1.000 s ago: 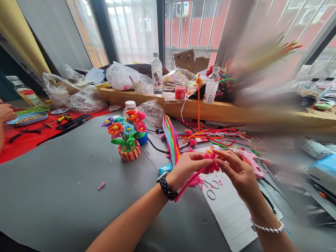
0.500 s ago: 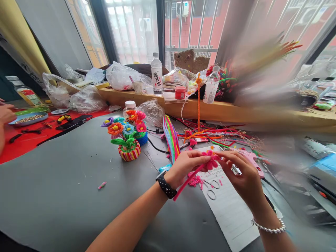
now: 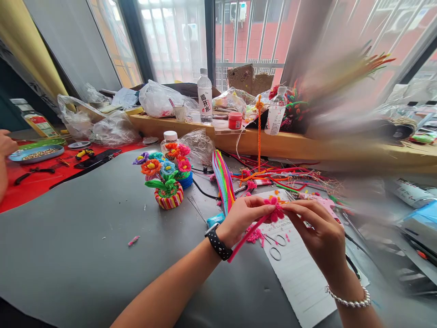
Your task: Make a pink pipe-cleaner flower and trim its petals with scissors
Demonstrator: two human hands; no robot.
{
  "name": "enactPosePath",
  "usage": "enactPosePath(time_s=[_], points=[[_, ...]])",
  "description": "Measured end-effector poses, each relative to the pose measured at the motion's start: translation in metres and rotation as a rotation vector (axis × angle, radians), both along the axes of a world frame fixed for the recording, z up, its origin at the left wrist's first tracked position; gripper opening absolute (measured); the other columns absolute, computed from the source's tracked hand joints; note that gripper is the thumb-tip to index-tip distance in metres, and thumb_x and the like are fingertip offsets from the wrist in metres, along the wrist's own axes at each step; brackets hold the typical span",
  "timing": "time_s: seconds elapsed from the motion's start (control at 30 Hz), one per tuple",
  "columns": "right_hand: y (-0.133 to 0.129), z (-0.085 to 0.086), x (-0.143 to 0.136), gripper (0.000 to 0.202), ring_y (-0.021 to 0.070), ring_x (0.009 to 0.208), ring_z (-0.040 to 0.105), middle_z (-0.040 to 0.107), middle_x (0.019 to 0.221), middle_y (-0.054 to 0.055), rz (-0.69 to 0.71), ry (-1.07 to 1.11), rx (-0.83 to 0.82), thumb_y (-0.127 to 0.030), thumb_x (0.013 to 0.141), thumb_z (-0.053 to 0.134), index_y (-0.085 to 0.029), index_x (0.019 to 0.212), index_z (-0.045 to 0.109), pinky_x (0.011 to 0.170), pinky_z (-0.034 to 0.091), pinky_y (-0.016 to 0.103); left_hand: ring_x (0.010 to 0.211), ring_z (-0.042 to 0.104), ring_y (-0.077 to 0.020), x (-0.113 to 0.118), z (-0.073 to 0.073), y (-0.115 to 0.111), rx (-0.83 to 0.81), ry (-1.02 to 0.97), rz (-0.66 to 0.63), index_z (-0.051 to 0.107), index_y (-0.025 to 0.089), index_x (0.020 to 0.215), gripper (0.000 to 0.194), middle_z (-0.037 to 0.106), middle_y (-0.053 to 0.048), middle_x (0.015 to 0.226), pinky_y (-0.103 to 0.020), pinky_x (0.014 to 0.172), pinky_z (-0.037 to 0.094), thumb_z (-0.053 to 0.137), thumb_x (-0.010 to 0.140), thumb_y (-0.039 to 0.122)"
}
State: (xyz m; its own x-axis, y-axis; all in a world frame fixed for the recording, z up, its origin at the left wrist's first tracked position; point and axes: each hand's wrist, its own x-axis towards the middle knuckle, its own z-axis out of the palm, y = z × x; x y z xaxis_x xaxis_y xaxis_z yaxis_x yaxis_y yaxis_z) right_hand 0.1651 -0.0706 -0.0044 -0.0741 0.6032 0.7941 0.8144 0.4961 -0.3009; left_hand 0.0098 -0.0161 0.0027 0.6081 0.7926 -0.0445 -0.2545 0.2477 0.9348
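Observation:
My left hand [image 3: 239,218] is closed in a pinch on a pink pipe-cleaner flower [image 3: 275,212]. From the flower a long pink stem [image 3: 243,243] slants down under that hand toward the watch. The fingertips of my right hand [image 3: 319,232] are pinched together at the flower's right edge; the exact spot they grip is partly hidden. Below the flower, a pair of scissors [image 3: 275,253] and pink fuzzy pieces [image 3: 253,234] lie on a sheet of paper [image 3: 300,282]. Left of my hands stands a small striped pot [image 3: 169,197] of colourful pipe-cleaner flowers.
A bundle of multicoloured pipe cleaners [image 3: 223,182] lies behind my left hand, near tweezers [image 3: 198,210]. A pink glue gun [image 3: 329,207] rests beyond my right hand. Water bottles [image 3: 205,98] line the ledge. At far left another person's hand [image 3: 6,143] is near a blue tray [image 3: 37,156].
Both my hands and the pink flower have shifted very slightly, and the right fingers sit flatter against the flower's edge. The other person's hand at far left has moved a little away from the tray.

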Motion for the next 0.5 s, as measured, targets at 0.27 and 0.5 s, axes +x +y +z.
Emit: enactPosePath(time_s=[0.27, 0.5], points=[[0.004, -0.005, -0.005, 0.009, 0.0208, 0.080, 0.050, 0.058, 0.084, 0.005, -0.144, -0.032, 0.048, -0.022, 0.076, 0.056, -0.024, 0.081, 0.063, 0.075, 0.040, 0.037, 0.058, 0.055, -0.0116, 0.008, -0.007, -0.003, 0.219, 0.069, 0.202, 0.061, 0.011, 0.070, 0.023, 0.061, -0.005, 0.063, -0.023, 0.058, 0.044, 0.064, 0.065, 0.032], [0.008, -0.011, -0.005, 0.009, 0.0228, 0.088, 0.047, 0.051, 0.094, 0.008, -0.150, 0.030, -0.076, -0.027, 0.076, 0.055, -0.020, 0.075, 0.061, 0.081, 0.036, 0.042, 0.062, 0.056, -0.0148, 0.005, -0.006, -0.005, 0.616, 0.359, 0.339, 0.064, 0.016, 0.074, 0.016, 0.063, -0.005, 0.069, -0.024, 0.061, 0.042, 0.057, 0.072, 0.030]])
